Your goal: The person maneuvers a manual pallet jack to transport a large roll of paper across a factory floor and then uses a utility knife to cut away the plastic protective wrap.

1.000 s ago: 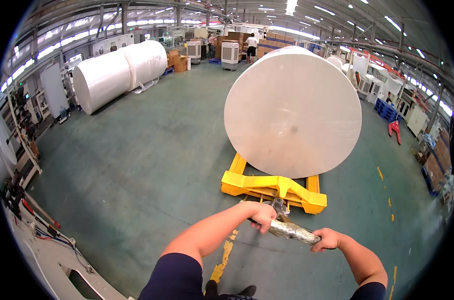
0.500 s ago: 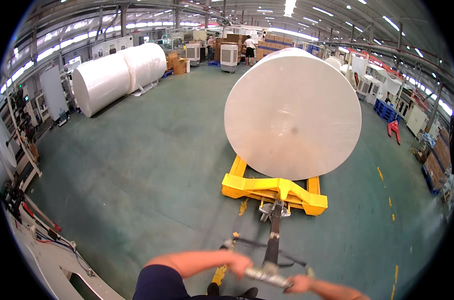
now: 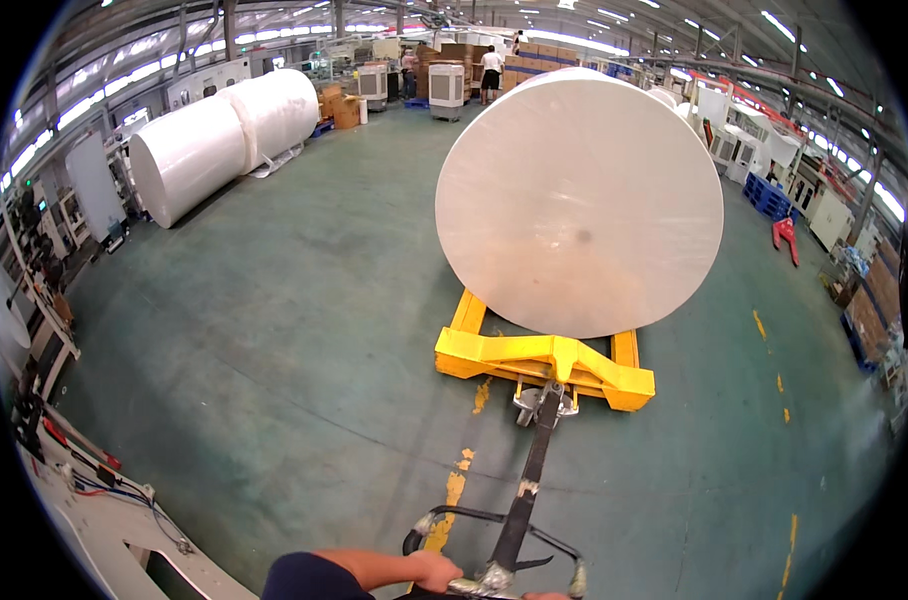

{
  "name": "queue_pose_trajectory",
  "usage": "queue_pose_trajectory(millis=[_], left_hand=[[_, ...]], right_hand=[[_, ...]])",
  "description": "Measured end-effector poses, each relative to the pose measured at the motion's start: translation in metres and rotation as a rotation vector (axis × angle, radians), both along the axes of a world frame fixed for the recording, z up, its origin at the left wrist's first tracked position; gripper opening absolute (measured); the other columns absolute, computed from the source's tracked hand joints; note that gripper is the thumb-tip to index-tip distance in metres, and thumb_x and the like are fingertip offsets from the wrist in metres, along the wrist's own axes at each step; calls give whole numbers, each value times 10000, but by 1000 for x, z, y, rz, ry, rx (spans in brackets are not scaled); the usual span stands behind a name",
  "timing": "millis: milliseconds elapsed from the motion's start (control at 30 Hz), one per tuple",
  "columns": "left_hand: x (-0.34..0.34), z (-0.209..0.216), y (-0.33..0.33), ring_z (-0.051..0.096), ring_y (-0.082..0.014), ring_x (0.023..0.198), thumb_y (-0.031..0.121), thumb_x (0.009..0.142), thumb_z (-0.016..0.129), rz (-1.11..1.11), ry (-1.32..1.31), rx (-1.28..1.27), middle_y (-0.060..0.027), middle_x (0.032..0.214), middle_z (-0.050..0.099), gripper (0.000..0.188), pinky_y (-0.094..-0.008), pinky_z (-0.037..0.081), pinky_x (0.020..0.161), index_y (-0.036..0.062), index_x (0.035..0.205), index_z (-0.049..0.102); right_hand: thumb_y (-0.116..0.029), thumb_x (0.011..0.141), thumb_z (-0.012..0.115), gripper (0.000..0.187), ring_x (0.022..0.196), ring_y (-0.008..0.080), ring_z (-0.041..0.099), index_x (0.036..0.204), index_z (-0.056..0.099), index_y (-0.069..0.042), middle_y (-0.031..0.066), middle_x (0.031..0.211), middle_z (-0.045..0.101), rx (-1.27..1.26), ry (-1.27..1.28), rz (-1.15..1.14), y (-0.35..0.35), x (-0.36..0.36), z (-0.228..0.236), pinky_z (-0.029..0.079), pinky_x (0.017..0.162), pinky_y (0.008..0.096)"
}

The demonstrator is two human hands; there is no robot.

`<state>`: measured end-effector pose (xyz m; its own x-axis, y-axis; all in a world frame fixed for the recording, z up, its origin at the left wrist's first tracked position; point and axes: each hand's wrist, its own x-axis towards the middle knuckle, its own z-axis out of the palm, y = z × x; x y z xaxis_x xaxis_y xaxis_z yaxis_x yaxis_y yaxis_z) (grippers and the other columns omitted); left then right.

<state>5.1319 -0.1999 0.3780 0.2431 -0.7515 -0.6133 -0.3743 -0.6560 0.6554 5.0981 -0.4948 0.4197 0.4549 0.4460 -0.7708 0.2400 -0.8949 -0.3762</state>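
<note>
A yellow roll pallet jack (image 3: 544,358) stands in front of me, a huge white paper roll (image 3: 580,200) resting on its forks with one round end toward me. From the jack a dark tow bar (image 3: 530,470) slants down to a looped handle (image 3: 496,580) at the lower edge. My left hand (image 3: 436,571) is closed around the handle's left part, its forearm coming in below a dark sleeve. Only a sliver of my right hand (image 3: 546,596) shows by the handle's right part; the frame's edge cuts off the rest.
Two white rolls (image 3: 189,155) lie end to end at the far left. A pale machine frame (image 3: 104,520) with cables stands at lower left. Blue pallets (image 3: 769,197) and a red pallet jack (image 3: 785,240) are at right. Far back, a person (image 3: 490,75) stands near cartons and a white cabinet (image 3: 446,90).
Both hands and the handle have moved down toward the lower edge, and my right forearm has left the view. The jack, roll and surroundings sit slightly higher in the picture.
</note>
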Motion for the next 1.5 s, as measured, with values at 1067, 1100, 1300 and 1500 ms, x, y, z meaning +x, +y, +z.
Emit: queue_pose_trajectory(millis=[1067, 1100, 1300, 1500], left_hand=[[122, 83, 11, 576, -291, 816, 365, 617, 670, -16, -119, -122, -141, 880, 603, 469, -389, 445, 695, 51, 950, 564], [155, 112, 8, 594, -250, 684, 344, 594, 694, 53, -67, -112, -116, 759, 611, 416, -359, 462, 588, 42, 857, 582], [189, 149, -13, 567, -193, 573, 308, 598, 684, 111, 50, -107, -72, 663, 583, 368, -326, 454, 508, 52, 835, 567], [23, 41, -1, 585, -293, 814, 437, 643, 613, 0, 1, 78, -121, 839, 607, 467, -398, 449, 678, 94, 954, 560]], right_hand=[[-432, 669, 658, 484, 886, 266, 576, 1000, 562, -92, 122, 933, 612, 69, 66, 72, -4, 111, 67, 449, 770, 363], [-373, 643, 700, 434, 762, 202, 595, 939, 578, -82, 96, 840, 620, 42, 22, 11, 0, 144, 107, 473, 710, 323], [-370, 624, 695, 390, 672, 212, 606, 893, 593, -107, 93, 769, 624, 77, -24, -112, -26, 176, 142, 482, 633, 330], [-523, 695, 566, 486, 791, 319, 588, 1017, 545, -159, 133, 837, 610, -190, 119, 96, 5, 13, 22, 459, 698, 403]])
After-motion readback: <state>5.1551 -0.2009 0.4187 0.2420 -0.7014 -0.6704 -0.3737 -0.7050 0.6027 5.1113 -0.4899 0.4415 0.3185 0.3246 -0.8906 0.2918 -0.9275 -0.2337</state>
